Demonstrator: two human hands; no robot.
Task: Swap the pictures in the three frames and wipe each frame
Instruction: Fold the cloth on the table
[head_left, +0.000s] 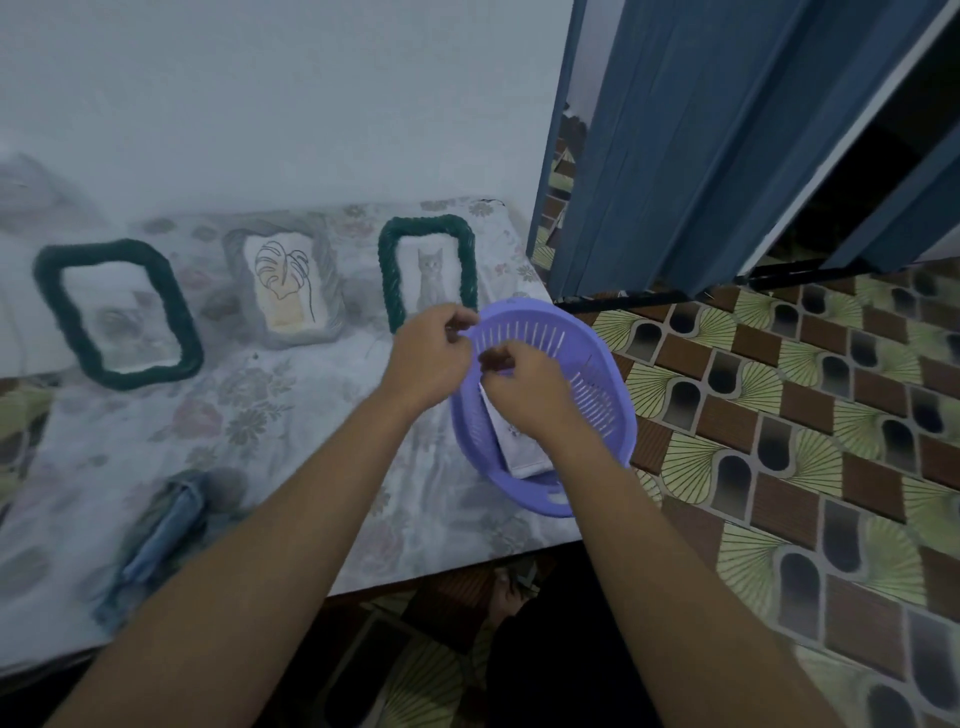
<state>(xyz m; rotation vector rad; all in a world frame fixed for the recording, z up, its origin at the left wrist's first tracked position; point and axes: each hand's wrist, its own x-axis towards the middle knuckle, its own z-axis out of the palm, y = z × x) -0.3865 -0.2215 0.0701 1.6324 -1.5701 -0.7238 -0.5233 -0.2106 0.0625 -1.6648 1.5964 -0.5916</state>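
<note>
Now, left hand (434, 345): fingers pinch basket (597, 395) rim, centre right.
Right hand (524, 382): fingers curled; grasp cannot tell.
Frames (283, 286): 3, upper left.

Both arms are bare along all that shows of them, with no cloth over skin. The left forearm (249, 571) fills the lower left of the frame and the right forearm (660, 571) the lower right. Near the centre, the left hand (431, 353) and right hand (524, 387) are bare too.
</note>
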